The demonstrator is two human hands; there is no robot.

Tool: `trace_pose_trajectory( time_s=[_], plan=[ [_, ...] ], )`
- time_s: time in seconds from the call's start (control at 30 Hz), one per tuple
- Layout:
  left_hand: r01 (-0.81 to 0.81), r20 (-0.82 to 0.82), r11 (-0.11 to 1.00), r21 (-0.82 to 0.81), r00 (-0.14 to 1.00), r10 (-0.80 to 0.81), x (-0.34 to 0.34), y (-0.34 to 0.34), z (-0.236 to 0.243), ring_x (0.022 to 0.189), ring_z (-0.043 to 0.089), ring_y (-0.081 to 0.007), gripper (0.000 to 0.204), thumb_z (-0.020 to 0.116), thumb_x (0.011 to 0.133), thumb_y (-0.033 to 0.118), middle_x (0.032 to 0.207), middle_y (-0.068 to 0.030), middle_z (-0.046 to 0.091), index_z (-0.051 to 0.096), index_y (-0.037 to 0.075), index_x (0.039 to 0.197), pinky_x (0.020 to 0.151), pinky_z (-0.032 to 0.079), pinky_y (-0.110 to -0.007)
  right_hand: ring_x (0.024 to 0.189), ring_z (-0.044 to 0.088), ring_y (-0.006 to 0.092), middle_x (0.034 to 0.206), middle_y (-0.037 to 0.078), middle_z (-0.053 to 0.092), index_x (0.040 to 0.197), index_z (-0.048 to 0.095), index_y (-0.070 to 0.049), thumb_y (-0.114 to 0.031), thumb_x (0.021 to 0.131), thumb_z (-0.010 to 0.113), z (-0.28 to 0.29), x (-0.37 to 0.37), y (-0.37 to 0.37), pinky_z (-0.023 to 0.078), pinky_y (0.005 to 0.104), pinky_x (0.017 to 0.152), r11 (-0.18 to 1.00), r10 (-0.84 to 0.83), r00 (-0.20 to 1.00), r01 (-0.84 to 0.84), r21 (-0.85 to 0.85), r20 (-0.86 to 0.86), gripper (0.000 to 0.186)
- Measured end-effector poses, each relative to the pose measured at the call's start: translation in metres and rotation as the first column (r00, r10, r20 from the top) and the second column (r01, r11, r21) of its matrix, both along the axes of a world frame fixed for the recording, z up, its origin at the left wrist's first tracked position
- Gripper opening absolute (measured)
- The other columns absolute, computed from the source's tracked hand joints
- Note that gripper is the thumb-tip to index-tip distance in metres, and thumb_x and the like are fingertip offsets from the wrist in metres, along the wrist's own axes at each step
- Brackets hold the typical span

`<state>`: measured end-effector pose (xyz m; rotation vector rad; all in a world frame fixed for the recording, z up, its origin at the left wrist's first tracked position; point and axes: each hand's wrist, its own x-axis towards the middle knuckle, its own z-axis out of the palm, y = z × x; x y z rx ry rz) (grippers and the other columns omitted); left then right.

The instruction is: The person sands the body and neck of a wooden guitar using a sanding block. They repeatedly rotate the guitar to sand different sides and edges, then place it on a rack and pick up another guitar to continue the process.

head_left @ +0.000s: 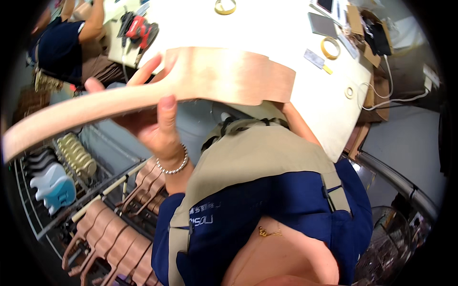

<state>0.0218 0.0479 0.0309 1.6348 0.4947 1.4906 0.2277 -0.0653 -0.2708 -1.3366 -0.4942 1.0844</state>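
Note:
A bare wooden guitar body [219,74] is held up in front of me, seen along its smooth curved edge. Its long, narrow part sweeps toward the lower left. My left hand [155,124], with a silver bead bracelet at the wrist, is closed around this part near its bend. The thumb lies on the near side and other fingers show beyond the far edge. My right hand [282,107] is at the right end of the body, mostly behind it; its fingers are hidden.
Ahead stands a white table [267,28] bearing a red and black power sander [140,31] and yellow tape rolls [330,47]. Another person [59,45] works at far left. Racked guitar bodies [114,238] fill the lower left. A cardboard box [371,33] and white cable [392,97] are at right.

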Motion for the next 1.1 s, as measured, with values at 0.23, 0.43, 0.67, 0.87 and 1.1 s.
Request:
trace_pose_trajectory(
  time_s=[0.23,0.43,0.67,0.87,1.1],
  plan=[
    [0.067,-0.004,0.996,-0.065,0.998,-0.067,0.004,-0.003,0.003,0.103,0.056,-0.0243,0.095,0.063,0.082,0.021,0.111,-0.0238,0.055,-0.011,0.011,0.140,0.092,0.043,-0.036,0.104,0.050,0.0180,0.116,0.006,0.052,0.124,0.047,-0.006,-0.012,0.067,0.077,0.004,-0.001,-0.001,0.045,0.0312,0.089,1.000,-0.005,1.000,0.005,-0.007,-0.009,0.065],
    [0.040,-0.011,0.998,-0.038,0.999,-0.041,-0.002,0.002,0.000,0.101,0.057,-0.0253,0.093,0.059,0.082,0.021,0.112,-0.0243,0.054,-0.014,0.012,0.140,0.093,0.043,-0.035,0.105,0.050,0.0179,0.116,0.006,0.052,0.124,0.047,-0.006,-0.012,0.067,0.077,0.006,-0.004,0.002,0.045,0.0312,0.089,1.000,0.004,1.000,-0.004,-0.002,-0.004,0.065],
    [0.179,-0.059,0.983,0.028,0.982,-0.177,0.012,-0.002,0.016,0.101,0.057,-0.0260,0.092,0.061,0.081,0.012,0.115,-0.0232,0.053,-0.010,0.007,0.139,0.090,0.043,-0.034,0.105,0.050,0.0177,0.116,0.006,0.053,0.124,0.047,-0.007,-0.012,0.067,0.077,0.007,-0.007,-0.001,0.045,0.0312,0.089,1.000,-0.007,1.000,0.006,0.019,0.018,0.065],
    [0.300,-0.203,0.945,0.131,0.941,-0.271,0.037,0.003,0.028,0.099,0.058,-0.0212,0.078,0.067,0.077,0.005,0.109,-0.0184,0.055,0.011,0.003,0.131,0.074,0.050,-0.027,0.105,0.050,0.0176,0.117,0.006,0.053,0.124,0.047,-0.007,-0.013,0.067,0.077,0.008,-0.023,-0.001,0.045,0.0312,0.089,0.997,0.030,0.999,-0.033,0.067,0.036,0.065],
    [0.426,-0.301,0.889,0.170,0.881,-0.365,0.062,0.008,0.037,0.091,0.059,-0.0155,0.058,0.064,0.082,0.010,0.099,-0.0115,0.059,0.027,-0.002,0.125,0.076,0.047,-0.026,0.100,0.051,0.0161,0.109,0.004,0.055,0.117,0.052,-0.006,-0.012,0.070,0.075,0.013,-0.025,-0.011,0.044,0.0303,0.086,0.997,0.011,0.996,-0.018,0.079,0.094,0.053]
  ],
)
